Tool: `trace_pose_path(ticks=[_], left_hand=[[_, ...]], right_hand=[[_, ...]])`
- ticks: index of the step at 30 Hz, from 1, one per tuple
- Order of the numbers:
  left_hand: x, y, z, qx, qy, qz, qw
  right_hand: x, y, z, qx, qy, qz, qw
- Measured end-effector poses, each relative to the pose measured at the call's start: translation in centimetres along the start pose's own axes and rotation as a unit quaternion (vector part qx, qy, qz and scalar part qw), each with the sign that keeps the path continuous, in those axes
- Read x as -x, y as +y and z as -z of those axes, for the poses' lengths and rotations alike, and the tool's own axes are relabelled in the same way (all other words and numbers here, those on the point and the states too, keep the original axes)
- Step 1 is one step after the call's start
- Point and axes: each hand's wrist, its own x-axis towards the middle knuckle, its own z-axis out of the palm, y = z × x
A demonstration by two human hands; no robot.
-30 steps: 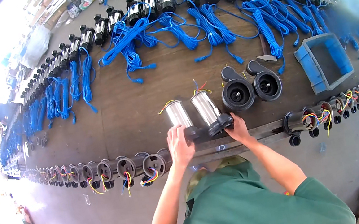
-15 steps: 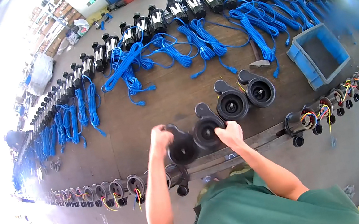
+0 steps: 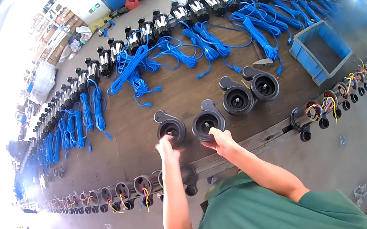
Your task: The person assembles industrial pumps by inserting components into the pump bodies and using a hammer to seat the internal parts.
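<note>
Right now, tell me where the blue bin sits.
In the head view, the blue bin sits on the bench's far right, right of the two black housings.

A single head-worn fisheye view is looking steeply down and forward from above the person's shoulders, sitting close over the long brown workbench (image 3: pixel 115 146), whose straight edges are bending toward the rim. The forearms are entering from the lower edge.

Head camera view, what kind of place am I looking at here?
Most likely a factory assembly floor for small pumps or motors. Long rows of black motor units with coiled blue cables line a long wooden workbench, and the hands are at two black pump housings.
</note>
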Motion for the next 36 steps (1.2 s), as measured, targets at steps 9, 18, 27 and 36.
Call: trace_pose_path(ticks=[9, 18, 27, 36], left_hand=[[-6.7, -5.1, 2.4, 0.276, 0.004, 0.026, 0.961], [-3.4, -6.3, -1.3, 0.254, 0.034, 0.027, 0.966], [-5.5, -7.7, -0.1, 0.295, -0.002, 0.045, 0.954], [-3.9, -7.5, -1.8, 0.282, 0.036, 0.003, 0.959]], right_hand=[[-2.1, 0.3, -1.2, 0.165, 0.041, 0.133, 0.976], [-5.8, -0.8, 0.5, 0.275, 0.129, 0.277, 0.912], [-2.5, 1.0, -2.1, 0.017, 0.062, 0.124, 0.99], [-2.0, 0.5, -2.5, 0.043, 0.055, 0.144, 0.987]])
